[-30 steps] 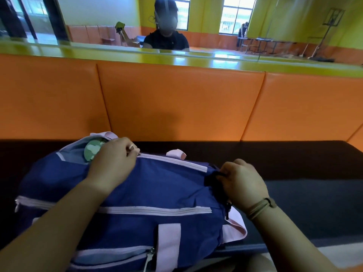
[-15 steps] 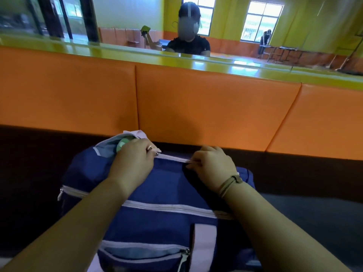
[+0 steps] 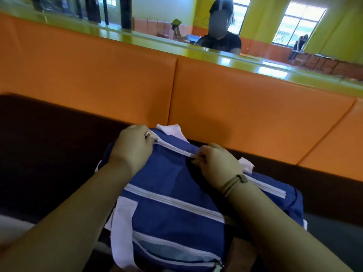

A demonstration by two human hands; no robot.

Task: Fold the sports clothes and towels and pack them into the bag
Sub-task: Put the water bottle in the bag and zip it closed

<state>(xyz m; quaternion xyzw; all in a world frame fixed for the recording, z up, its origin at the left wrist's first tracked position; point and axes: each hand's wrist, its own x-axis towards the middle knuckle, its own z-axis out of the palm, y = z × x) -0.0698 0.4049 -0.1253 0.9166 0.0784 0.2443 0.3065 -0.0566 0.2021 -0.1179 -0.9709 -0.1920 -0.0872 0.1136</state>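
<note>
Your navy duffel bag [image 3: 172,193] lies on the dark tabletop [image 3: 49,154], its front pocket [image 3: 172,254] nearest you. On the bag's top, your right hand [image 3: 218,165] has its fingers pinched on the white top zipper [image 3: 172,149] at mid-length. Your left hand [image 3: 133,146] has its fingers curled round the bag's far-left end. Beyond the bag rises an orange padded backrest [image 3: 235,107].

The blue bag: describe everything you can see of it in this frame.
The blue bag is soft navy fabric with white zippers on top, front and a lower pocket, and pale pink straps. It lies on a dark bench seat in front of orange padding. The left hand grips its top-left end; the right hand pinches the top zipper midway.
</note>
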